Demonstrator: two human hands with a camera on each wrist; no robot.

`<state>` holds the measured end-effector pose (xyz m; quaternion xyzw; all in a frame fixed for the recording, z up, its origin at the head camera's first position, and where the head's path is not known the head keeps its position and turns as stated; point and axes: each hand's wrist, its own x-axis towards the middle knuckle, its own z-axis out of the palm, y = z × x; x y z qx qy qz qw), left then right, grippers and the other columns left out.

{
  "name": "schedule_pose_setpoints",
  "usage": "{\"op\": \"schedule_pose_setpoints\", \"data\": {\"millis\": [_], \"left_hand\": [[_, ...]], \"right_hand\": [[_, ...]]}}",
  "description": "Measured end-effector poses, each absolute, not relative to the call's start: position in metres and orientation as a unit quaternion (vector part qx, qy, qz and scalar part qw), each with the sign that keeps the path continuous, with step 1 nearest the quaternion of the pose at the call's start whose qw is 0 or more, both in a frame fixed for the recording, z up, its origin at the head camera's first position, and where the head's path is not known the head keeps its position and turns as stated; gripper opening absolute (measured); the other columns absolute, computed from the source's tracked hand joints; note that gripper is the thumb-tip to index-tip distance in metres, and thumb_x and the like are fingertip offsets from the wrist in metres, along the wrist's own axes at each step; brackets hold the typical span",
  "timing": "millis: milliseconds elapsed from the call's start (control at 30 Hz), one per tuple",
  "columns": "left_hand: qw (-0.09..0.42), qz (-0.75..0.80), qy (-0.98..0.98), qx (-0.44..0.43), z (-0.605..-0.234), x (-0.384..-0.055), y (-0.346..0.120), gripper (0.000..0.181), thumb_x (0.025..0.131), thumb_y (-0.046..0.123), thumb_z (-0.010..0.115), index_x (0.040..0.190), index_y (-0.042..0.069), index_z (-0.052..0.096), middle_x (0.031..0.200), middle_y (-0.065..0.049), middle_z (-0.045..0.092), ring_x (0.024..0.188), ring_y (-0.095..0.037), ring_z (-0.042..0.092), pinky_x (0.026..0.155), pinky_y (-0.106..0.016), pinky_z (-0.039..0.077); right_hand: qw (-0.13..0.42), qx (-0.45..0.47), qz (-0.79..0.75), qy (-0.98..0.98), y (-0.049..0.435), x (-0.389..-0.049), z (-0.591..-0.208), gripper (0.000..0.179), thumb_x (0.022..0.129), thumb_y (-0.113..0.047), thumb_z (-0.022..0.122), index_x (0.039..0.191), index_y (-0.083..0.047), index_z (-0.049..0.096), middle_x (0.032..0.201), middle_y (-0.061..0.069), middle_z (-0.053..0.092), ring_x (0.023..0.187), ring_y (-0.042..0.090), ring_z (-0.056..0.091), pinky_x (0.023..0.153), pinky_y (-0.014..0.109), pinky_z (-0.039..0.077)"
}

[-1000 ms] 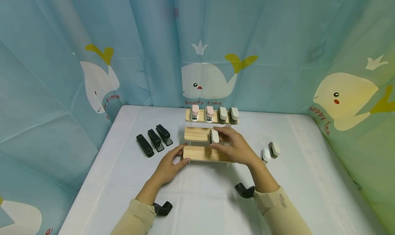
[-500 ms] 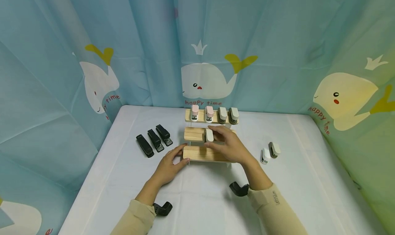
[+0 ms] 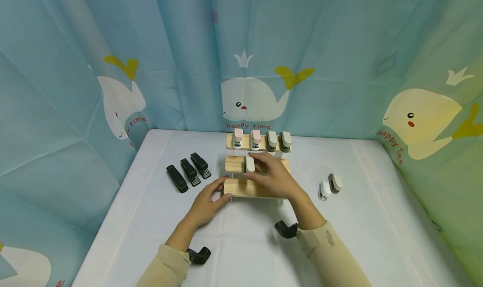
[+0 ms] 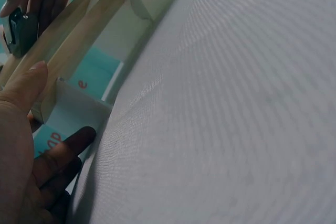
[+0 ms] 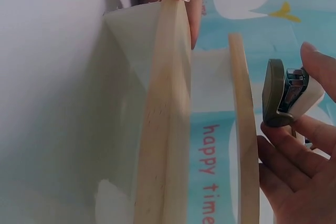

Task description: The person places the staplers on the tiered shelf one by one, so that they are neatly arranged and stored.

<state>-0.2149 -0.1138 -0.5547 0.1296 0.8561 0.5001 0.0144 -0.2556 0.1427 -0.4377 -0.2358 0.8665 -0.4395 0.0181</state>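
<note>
While the left hand (image 3: 205, 204) grips the rack (image 3: 245, 187) at nine o'clock, the right hand's (image 3: 276, 177) fingers pinch a white stapler (image 3: 250, 164), which should sit flat before release.

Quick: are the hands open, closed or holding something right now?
Left hand: holding the left end of the bottom wooden shelf.
Right hand: holding a white-topped stapler, thumb and fingers.
</note>
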Motion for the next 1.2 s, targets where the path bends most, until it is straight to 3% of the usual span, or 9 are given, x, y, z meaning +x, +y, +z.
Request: {"op": "schedule_pose_setpoints", "data": {"millis": [200, 533, 900, 1200], "left_hand": [[0.021, 0.499, 0.857, 0.126, -0.555, -0.215, -0.114, 0.063, 0.096, 0.055, 0.068, 0.153, 0.050, 0.042, 0.123, 0.012, 0.069, 0.140, -0.024, 0.052, 0.120, -0.057, 0.036], [0.023, 0.498, 0.859, 0.120, -0.554, -0.214, -0.114, 0.063, 0.096, 0.056, 0.068, 0.153, 0.049, 0.043, 0.124, 0.012, 0.069, 0.140, -0.025, 0.052, 0.120, -0.057, 0.036], [0.010, 0.497, 0.858, 0.129, -0.553, -0.214, -0.114, 0.064, 0.096, 0.055, 0.069, 0.154, 0.044, 0.045, 0.124, 0.009, 0.069, 0.137, -0.026, 0.054, 0.117, -0.059, 0.038], [0.011, 0.499, 0.857, 0.125, -0.552, -0.213, -0.114, 0.063, 0.095, 0.054, 0.070, 0.153, 0.045, 0.046, 0.124, 0.010, 0.069, 0.137, -0.026, 0.054, 0.117, -0.059, 0.038]], "right_hand": [[0.023, -0.230, -0.437, 0.869, 0.138, -0.257, -0.439, 0.072, 0.092, -0.045, 0.079, 0.152, -0.016, 0.052, 0.153, 0.005, 0.053, 0.143, 0.025, 0.048, 0.120, 0.052, 0.038], [0.014, -0.227, -0.428, 0.875, 0.128, -0.260, -0.441, 0.072, 0.092, -0.044, 0.079, 0.152, -0.015, 0.052, 0.139, 0.005, 0.058, 0.116, 0.024, 0.056, 0.106, 0.049, 0.049], [0.000, -0.222, -0.419, 0.881, 0.118, -0.260, -0.443, 0.071, 0.093, -0.041, 0.079, 0.151, -0.010, 0.053, 0.139, 0.006, 0.060, 0.116, 0.023, 0.059, 0.104, 0.047, 0.051], [-0.003, -0.216, -0.403, 0.889, 0.117, -0.261, -0.445, 0.073, 0.093, -0.041, 0.078, 0.152, -0.008, 0.051, 0.143, 0.009, 0.058, 0.130, 0.028, 0.057, 0.112, 0.051, 0.047]]}}
